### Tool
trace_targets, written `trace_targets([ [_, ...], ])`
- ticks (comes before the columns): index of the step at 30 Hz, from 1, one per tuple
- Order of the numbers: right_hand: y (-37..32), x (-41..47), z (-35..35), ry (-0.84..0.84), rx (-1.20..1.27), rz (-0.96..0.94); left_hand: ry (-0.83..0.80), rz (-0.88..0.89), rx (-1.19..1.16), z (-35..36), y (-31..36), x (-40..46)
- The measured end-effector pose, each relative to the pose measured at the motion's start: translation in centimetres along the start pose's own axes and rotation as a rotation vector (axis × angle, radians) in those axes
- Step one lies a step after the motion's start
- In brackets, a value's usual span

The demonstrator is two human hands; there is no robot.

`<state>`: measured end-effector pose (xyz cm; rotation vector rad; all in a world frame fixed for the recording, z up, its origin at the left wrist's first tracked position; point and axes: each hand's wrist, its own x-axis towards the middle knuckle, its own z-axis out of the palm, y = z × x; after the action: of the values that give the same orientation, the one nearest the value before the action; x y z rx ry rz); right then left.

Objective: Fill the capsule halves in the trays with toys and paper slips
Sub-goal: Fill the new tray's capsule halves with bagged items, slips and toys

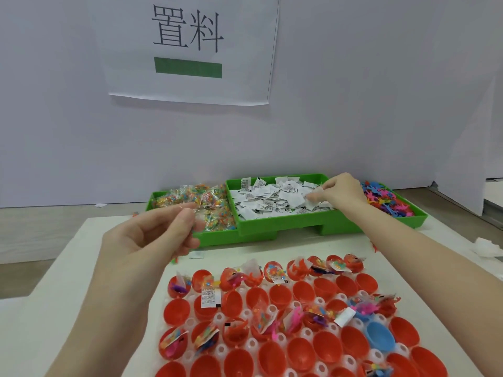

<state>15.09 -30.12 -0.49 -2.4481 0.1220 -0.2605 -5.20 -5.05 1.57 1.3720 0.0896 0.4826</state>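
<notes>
Now the right hand (340, 193) reaches far forward into the middle green plastic bin (275, 227) and pinches a white printed paper slip (317, 190) between thumb and fingers. The left hand (152, 238) is raised nearer to the body, with its fingers curled on a small clear plastic bag of coloured beads (196, 210), in front of the left bin of the same bags (201, 197). Below both hands, near the person, lies the clear plastic tray (304, 333) of red capsule halves (275, 295) on the white worktop (81, 308); many halves in the near rows look empty. So I judge both hands must come back and down toward the body, and the left hand is closer to the tray.
</notes>
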Motion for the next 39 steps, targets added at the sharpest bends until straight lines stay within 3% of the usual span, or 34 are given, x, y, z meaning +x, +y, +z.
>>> trace_targets([
  [9, 0.0, 0.0, -0.6, 0.151, 0.09, -0.185, -0.112, -0.047, 0.013, 1.5, 0.8, -1.3],
  [12, -1.3, -2.0, -1.8, 0.183, 0.265, -0.23, -0.131, -0.062, -0.005, 2.0, 1.0, -1.6],
  [18, -4.3, -12.5, -3.4, -0.154, 0.501, -0.449, -0.162, -0.097, 0.102, 3.4, 0.3, -2.4],
  [22, -4.6, -18.0, -5.1, -0.231, 0.708, -0.509, -0.285, -0.155, 0.084, 4.6, 0.7, -3.6],
  [29, -3.4, -22.7, -6.8, -0.169, 0.73, -0.523, -0.508, -0.33, -0.218, 5.8, 2.7, -6.9],
  [39, -2.4, -25.6, -8.6, 0.023, 0.655, -0.564, -0.643, -0.159, -0.058, 6.1, 4.5, -10.3],
])
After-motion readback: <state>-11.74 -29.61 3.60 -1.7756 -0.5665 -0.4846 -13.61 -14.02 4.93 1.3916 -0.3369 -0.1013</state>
